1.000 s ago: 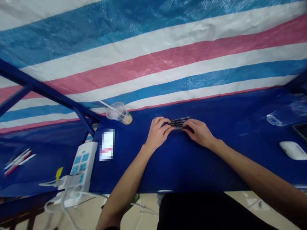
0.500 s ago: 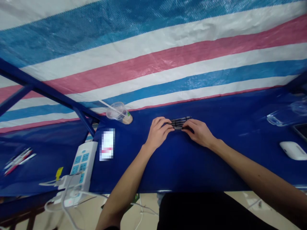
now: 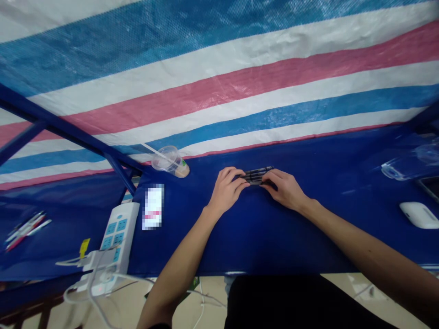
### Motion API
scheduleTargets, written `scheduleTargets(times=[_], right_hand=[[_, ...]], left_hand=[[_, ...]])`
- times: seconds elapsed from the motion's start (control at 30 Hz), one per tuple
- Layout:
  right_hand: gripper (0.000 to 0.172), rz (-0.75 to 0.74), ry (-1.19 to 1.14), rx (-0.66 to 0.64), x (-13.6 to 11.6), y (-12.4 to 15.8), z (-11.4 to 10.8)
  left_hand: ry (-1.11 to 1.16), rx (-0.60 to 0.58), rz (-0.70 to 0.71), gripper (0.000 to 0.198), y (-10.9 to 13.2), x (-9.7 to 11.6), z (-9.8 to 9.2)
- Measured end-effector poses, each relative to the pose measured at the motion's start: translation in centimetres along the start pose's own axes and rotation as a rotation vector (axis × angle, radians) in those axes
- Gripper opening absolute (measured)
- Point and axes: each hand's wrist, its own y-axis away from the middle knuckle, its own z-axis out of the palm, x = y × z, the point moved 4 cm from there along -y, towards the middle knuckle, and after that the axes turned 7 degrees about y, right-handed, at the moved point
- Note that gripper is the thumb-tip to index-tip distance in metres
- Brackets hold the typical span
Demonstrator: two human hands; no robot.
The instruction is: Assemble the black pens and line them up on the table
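A small bundle of black pens lies crosswise on the blue table cover, gripped between my two hands. My left hand holds the bundle's left end with its fingers curled over it. My right hand presses on the right end from the other side, its fingertips over the pens. The hands hide the middle and lower parts of the pens, so I cannot tell their exact number.
A transparent plastic cup with a straw lies tilted to the left. Nearby are a pixelated white card, a white power strip with cables, loose pens, a white mouse and a transparent container.
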Motion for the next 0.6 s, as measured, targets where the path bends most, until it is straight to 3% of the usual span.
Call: scheduleTargets(times=[0.3,0.6], right_hand=[[0.003,-0.008,-0.037,-0.002,0.15,0.11,0.08],[0.003,-0.003,-0.018,-0.006,-0.09,0.02,-0.05]], left_hand=[[0.016,0.027,0.048,0.009,0.17,-0.04,-0.07],[0.014,-0.002,-0.021,0.014,0.01,0.12,-0.18]])
